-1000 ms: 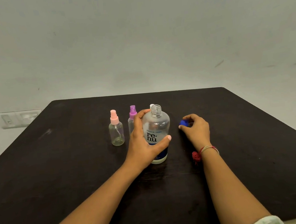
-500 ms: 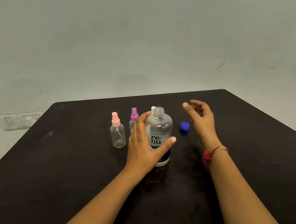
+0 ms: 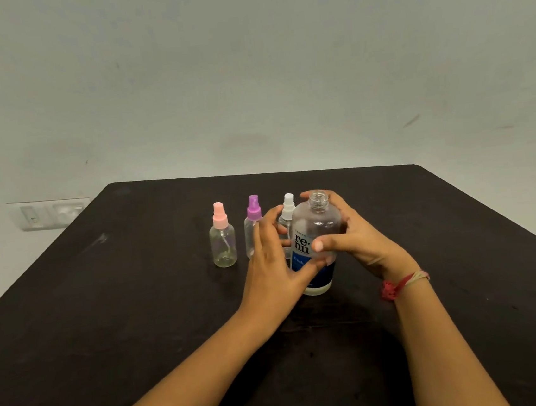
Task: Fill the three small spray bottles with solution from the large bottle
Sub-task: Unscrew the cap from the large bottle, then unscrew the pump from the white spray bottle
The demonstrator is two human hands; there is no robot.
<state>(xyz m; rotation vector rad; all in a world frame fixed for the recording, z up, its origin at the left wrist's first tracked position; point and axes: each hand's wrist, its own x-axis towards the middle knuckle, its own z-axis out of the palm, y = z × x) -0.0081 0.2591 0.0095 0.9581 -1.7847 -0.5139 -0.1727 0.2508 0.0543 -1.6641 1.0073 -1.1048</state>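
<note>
A large bottle (image 3: 316, 230) of clear plastic is seen near the middle of a dark table (image 3: 131, 300), uncapped, its threaded neck open at the top. A white and blue label is carried on its front; the level of solution inside cannot be made out through the clear wall. It is gripped by the right hand (image 3: 356, 236), whose thumb is laid across the label while the fingers are curled round the back, up by the shoulder and neck. The left hand (image 3: 274, 261) is held wide, fingers nearly straight and spread; only its thumb is laid against the lower front of the large bottle.

Three small spray bottles are lined up in a row just behind and to the left. The pink-capped bottle (image 3: 222, 240) stands apart at the left end, upright; it looks empty, and its dip tube can be seen through the wall. The purple-capped bottle (image 3: 254, 216) is partly covered by the left fingers. Of the white-capped bottle (image 3: 288, 204), little more than the sprayer is shown, as the body is hidden behind the large bottle; what either holds cannot be told.

A red thread band (image 3: 401, 284) is worn on the right wrist. A switch plate (image 3: 49, 214) is fixed to the wall at the left.
</note>
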